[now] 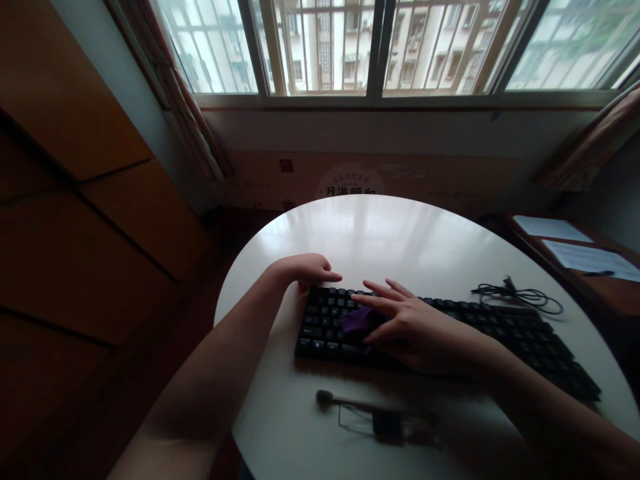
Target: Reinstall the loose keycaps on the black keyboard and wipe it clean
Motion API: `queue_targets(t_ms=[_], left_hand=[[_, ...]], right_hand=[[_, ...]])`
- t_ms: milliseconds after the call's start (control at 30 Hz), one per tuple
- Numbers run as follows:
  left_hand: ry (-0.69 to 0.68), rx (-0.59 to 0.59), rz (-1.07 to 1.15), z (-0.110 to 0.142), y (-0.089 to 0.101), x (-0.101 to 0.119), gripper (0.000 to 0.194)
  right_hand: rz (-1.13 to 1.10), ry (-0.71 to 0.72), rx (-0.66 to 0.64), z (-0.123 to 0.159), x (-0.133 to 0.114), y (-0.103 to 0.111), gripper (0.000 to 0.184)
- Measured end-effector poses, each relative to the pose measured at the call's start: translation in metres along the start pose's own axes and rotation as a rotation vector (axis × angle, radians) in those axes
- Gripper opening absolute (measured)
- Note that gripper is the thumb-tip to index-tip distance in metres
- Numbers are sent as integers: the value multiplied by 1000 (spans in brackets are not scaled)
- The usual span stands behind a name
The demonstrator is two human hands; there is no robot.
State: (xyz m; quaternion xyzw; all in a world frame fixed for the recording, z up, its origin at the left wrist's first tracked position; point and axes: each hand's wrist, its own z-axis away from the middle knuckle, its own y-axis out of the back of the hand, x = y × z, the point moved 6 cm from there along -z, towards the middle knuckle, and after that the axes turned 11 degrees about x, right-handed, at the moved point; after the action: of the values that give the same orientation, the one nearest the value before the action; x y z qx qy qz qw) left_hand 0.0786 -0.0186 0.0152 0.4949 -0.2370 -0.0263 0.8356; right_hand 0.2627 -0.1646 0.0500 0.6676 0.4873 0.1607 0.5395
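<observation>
A black keyboard [325, 323] lies across the white round table, angled down toward the right. At its far left corner is my left hand [313, 268], fingers curled down against the edge and one finger pointing right; its fingertips are partly hidden. My right hand [400, 320] is over the left-middle keys with a purple cloth [356, 321] under the palm and thumb. Several of its fingers stretch out to the left above the cloth. Nearer to me lie a small brush [325, 398] with a thin handle and a black block [387, 425] with thin wire loops.
A coiled black cable [517, 293] rests on the white table [280, 407] behind the keyboard's right part. Papers [590, 259] and a dark pen [599, 273] are on a brown surface to the right. A wooden cabinet [90, 253] stands left; barred windows are ahead.
</observation>
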Motion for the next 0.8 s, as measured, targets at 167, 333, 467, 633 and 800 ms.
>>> queue_targets(t_ms=[167, 333, 467, 633, 800], left_hand=[[0, 5, 8, 0, 0, 0, 48], [0, -1, 24, 0, 0, -1, 47], [17, -7, 34, -1, -1, -2, 46], [14, -9, 26, 0, -1, 0, 45], [16, 0, 15, 2, 0, 1, 43]], right_hand=[[-8, -37, -74, 3, 5, 2, 29], [3, -72, -18, 9, 29, 17, 24], [-33, -97, -16, 11, 41, 17, 24], [-78, -75, -71, 8, 28, 9, 25], [-67, -89, -176, 8, 20, 5, 24]])
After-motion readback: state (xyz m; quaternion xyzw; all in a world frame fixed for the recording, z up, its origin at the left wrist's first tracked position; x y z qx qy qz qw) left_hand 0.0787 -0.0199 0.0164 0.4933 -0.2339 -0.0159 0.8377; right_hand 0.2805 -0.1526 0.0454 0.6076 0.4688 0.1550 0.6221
